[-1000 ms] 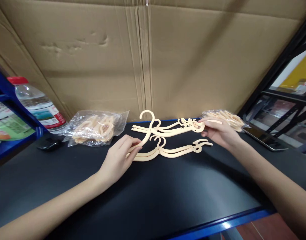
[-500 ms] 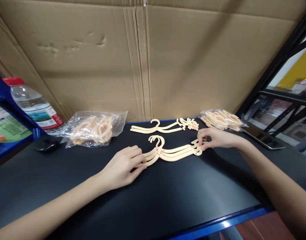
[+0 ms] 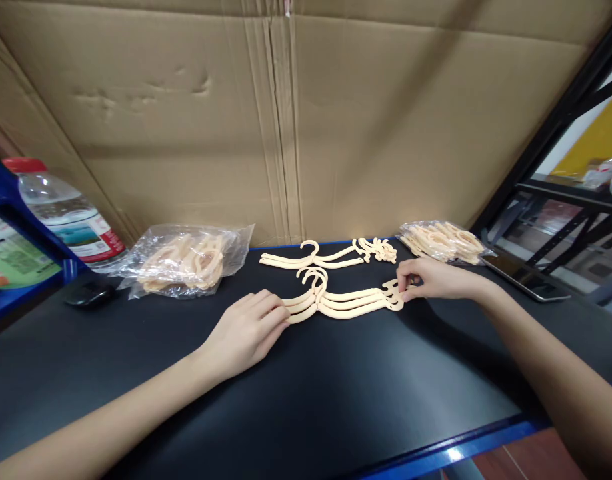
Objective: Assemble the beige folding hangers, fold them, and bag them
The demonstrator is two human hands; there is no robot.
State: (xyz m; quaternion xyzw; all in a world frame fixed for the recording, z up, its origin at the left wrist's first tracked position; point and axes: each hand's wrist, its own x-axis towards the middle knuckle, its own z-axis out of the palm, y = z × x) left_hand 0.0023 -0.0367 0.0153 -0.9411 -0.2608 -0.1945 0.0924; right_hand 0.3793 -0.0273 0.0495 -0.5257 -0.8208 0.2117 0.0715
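Several cream plastic clothes hangers [image 3: 353, 303] lie stacked on the dark tabletop, their hooks [image 3: 316, 277] pointing away from me and slightly fanned. My left hand [image 3: 251, 330] has its fingers closed over the left ends of this stack, which it covers. At the other side, my right hand [image 3: 420, 279] pinches the small cut-out end pieces [image 3: 393, 297] by the hangers' right ends. Behind the stack lie more cream hangers [image 3: 313, 259], with a cluster of small cream pieces [image 3: 379, 250] at their right end.
A clear bag of cream parts [image 3: 186, 260] lies back left, beside a black mouse [image 3: 91, 293] and a red-capped water bottle [image 3: 71, 213]. Back right are another bag [image 3: 443, 240] and a phone-like dark slab [image 3: 526, 273]. Cardboard [image 3: 386, 120] stands behind; black shelving [image 3: 571, 193] is at right.
My left hand has shifted slightly left and away from me, and the front hangers have moved slightly with it. My right hand stays at the end pieces.
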